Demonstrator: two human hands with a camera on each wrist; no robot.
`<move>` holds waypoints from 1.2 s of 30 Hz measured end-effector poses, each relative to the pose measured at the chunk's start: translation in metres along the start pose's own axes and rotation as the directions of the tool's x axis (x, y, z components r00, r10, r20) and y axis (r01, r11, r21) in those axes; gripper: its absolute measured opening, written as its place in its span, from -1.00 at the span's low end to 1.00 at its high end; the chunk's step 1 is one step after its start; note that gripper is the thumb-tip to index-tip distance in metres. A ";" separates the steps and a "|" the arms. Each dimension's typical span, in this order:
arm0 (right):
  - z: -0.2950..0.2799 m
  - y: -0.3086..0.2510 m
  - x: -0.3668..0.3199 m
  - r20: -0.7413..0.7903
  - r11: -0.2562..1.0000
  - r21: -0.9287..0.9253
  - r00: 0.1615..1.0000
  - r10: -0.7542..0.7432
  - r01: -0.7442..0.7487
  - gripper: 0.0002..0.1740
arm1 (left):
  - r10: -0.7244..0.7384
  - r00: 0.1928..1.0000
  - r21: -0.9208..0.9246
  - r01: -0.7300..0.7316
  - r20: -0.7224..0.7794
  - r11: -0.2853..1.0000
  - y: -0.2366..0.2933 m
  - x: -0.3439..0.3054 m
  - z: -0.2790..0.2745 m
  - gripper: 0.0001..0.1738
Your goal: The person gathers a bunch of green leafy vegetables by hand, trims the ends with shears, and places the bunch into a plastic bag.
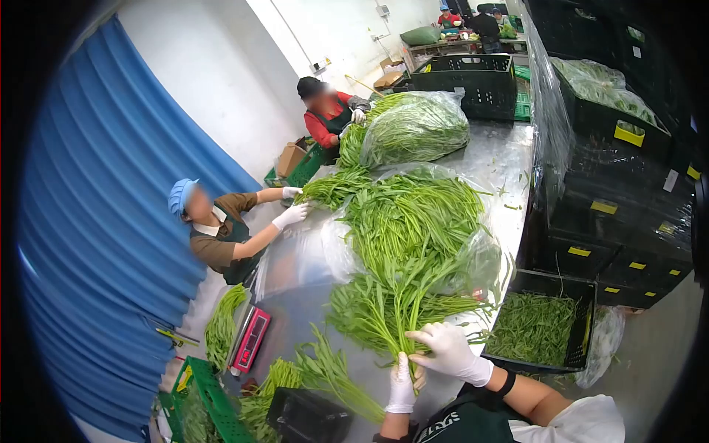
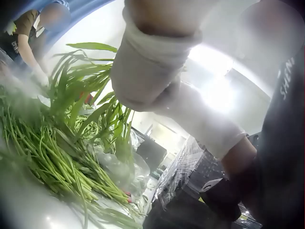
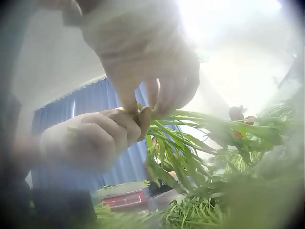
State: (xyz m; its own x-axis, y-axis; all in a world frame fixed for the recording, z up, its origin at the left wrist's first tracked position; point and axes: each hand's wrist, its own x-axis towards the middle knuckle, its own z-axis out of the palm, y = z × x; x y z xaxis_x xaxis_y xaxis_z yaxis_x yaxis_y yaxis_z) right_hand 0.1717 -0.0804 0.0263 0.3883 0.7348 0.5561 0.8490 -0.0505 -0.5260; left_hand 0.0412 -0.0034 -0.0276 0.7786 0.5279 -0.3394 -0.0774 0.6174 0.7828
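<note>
A bunch of water spinach (image 1: 399, 310), long green stems with narrow leaves, points away from me over the near end of the table. My white-gloved left hand (image 1: 402, 389) grips it by the stem ends, fingers curled round in the right wrist view. Close against it, my gloved right hand (image 1: 452, 353) pinches the stems between thumb and fingers. In the right wrist view the right hand (image 3: 147, 62) comes down from above onto the left hand (image 3: 95, 136). Beyond both hands lies a big heap of the same greens (image 1: 413, 221) on clear plastic.
A red scale (image 1: 251, 340), loose greens (image 1: 332, 376) and a black box (image 1: 309, 415) are at the left. A black crate of greens (image 1: 535, 328) stands at the right, below stacked crates (image 1: 605, 214). Two people work along the table's left side.
</note>
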 end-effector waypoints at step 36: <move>0.018 0.024 0.031 -0.080 0.930 0.368 0.995 0.056 -0.022 -0.74 | -0.057 0.937 -0.186 0.127 0.344 0.974 0.020 -0.031 -0.020 -0.69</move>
State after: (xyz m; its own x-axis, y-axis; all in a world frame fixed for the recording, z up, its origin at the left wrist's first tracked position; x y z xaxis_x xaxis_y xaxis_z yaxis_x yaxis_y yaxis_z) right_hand 0.1975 -0.0467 0.0193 0.4624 0.6742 0.5758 0.6486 0.1856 -0.7382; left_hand 0.0028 0.0040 -0.0118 0.9482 0.2594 -0.1832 -0.0923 0.7771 0.6226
